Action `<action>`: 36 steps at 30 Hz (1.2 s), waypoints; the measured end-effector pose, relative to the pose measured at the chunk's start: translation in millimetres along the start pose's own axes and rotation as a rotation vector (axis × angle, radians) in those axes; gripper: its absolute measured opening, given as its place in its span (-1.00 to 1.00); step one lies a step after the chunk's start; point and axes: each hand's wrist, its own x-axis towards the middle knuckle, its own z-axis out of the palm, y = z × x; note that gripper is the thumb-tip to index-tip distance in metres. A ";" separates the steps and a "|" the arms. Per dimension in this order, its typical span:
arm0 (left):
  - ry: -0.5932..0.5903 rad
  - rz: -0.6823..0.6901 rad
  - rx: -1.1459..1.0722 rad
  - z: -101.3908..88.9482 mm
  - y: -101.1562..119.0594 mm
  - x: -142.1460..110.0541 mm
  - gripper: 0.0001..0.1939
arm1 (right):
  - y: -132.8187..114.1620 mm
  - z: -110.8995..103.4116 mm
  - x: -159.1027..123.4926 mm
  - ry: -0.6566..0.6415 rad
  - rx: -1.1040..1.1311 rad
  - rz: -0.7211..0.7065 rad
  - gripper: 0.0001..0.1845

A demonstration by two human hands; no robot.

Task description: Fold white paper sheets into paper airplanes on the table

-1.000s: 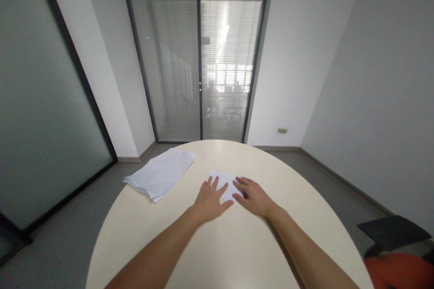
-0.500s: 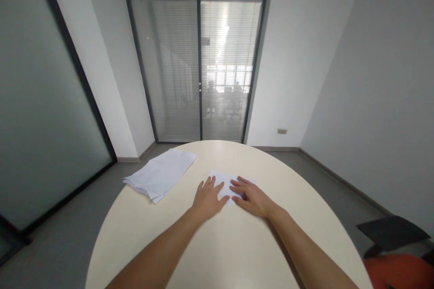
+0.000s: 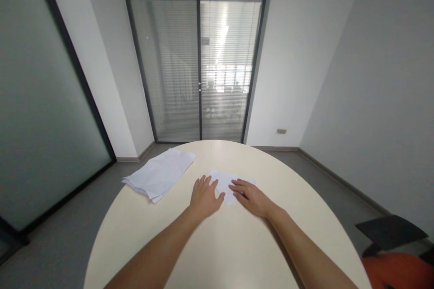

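A small folded sheet of white paper [image 3: 224, 183] lies on the round, cream-coloured table [image 3: 217, 253], roughly triangular with a corner toward me. At its left edge is my left hand [image 3: 204, 196], fingers spread and the thumb near the paper's lower left side. My right hand [image 3: 252, 196] rests over the right part of the paper with its fingers stretched out flat, hiding some of it. Neither hand grips anything.
Several larger white sheets [image 3: 161, 174] lie in a loose stack at the table's left, overhanging its edge. A chair with a red seat [image 3: 398, 268] and a black part [image 3: 391, 230] stands at lower right. Beyond the table is a glass door [image 3: 200, 67] with blinds.
My left hand has slid left, away from the middle of the paper, uncovering more of it. My right hand has shifted slightly left and stays on the paper.
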 end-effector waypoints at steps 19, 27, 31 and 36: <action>-0.195 0.366 -0.153 -8.1 -1.2 -1.4 -0.49 | -9.3 0.0 -1.1 -0.146 -0.122 0.378 -0.24; -0.223 0.419 -0.180 -12.8 -2.9 -0.8 -0.50 | 7.0 1.5 -2.2 -0.012 -0.183 0.462 -0.30; -0.185 0.438 -0.181 -11.9 -3.3 -1.4 -0.53 | 15.6 -1.0 -2.3 0.164 -0.176 0.398 -0.40; -0.115 0.451 -0.206 -9.0 -3.0 -1.4 -0.65 | 18.6 -5.2 -2.4 0.249 -0.084 0.382 -0.46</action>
